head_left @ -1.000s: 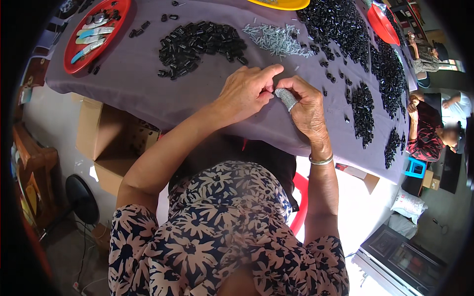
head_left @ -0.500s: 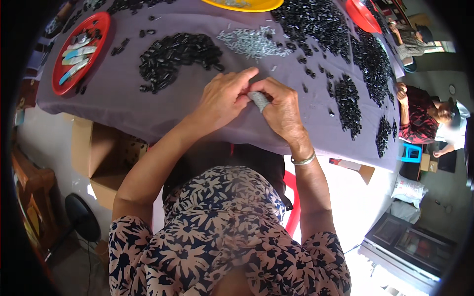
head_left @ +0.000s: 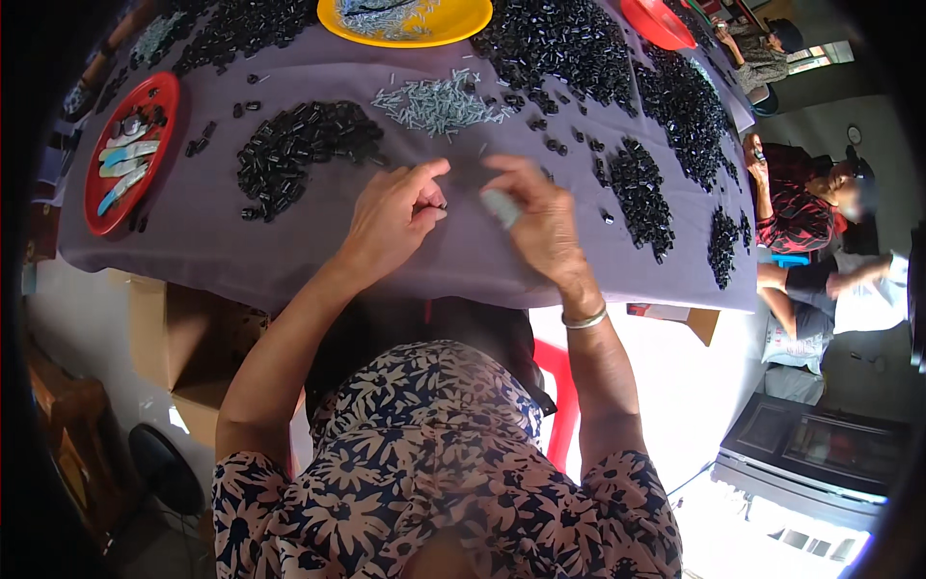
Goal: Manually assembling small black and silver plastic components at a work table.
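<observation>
My left hand [head_left: 394, 214] is over the near part of the cloth-covered table, its fingers curled and pinched. A small dark bit shows at its fingertips, too little of it to name. To its right, apart from it, is my right hand [head_left: 540, 217], smeared by motion. A grey wrap [head_left: 501, 206] covers its thumb, and whether its fingers hold anything is unclear. Just beyond the hands lies a heap of small clear-whitish pins [head_left: 439, 104]. A pile of short black cylindrical pieces [head_left: 289, 154] is beyond my left hand, and another black pile [head_left: 640, 198] is right of my right hand.
A red tray [head_left: 95, 198] with light-coloured tools stands at the left. A yellow plate [head_left: 463, 32] of pins and a red dish [head_left: 666, 27] are at the far side, near large black heaps [head_left: 555, 48]. Cardboard boxes [head_left: 154, 338] stand below. Other people sit at the right.
My hands, which were together, have come apart, the right one moving away to the right. The view has shifted a little, showing more of the yellow plate.
</observation>
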Demonstrator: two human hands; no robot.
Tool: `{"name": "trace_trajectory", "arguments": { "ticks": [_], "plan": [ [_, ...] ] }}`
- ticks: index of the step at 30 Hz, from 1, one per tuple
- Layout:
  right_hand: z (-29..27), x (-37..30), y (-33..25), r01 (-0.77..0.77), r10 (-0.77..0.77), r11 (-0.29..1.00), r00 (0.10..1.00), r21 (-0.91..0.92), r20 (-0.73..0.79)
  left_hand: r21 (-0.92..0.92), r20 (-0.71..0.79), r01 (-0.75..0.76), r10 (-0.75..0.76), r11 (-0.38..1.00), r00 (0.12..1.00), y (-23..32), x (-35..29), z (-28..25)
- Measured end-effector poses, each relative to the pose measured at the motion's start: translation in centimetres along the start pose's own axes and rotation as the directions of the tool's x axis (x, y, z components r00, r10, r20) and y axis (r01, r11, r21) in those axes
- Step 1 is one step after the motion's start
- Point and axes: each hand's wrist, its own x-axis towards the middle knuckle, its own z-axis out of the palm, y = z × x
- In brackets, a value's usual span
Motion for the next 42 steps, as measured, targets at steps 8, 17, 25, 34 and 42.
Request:
{"name": "trace_trajectory", "arguments": {
  "ticks": [8, 17, 25, 34, 42],
  "plan": [
    [-10.3, 3.4, 5.9, -0.029, -0.066, 0.859, 0.984, -0.512, -0.167, -0.068, 0.009, -0.035, 0.036, 0.997, 0.999, 0.6, 0.2, -0.2],
    [-8.8, 4.7, 6.3, 0.075, -0.139, 0.789, 0.989, -0.61, -0.057, -0.039, -0.011, -0.067, 0.066, 0.997, 0.998, 0.2, 0.2, -0.1],
    [-9.2, 4.5, 6.5, 0.08, -0.14, 0.762, 0.989, -0.642, -0.043, -0.035, -0.006, -0.065, 0.064, 0.997, 0.998, 0.2, 0.1, 0.0],
    [-9.0, 3.6, 7.9, 0.017, -0.046, 0.985, 0.985, -0.169, -0.166, -0.04, -0.033, -0.098, 0.097, 0.994, 0.995, 0.1, 0.3, 0.2],
    [-4.4, 2.4, 2.1, -0.064, 0.067, 0.913, 0.998, 0.404, 0.007, -0.029, -0.017, -0.08, 0.079, 0.996, 0.997, -0.2, 0.3, 0.2]
  ]
}}
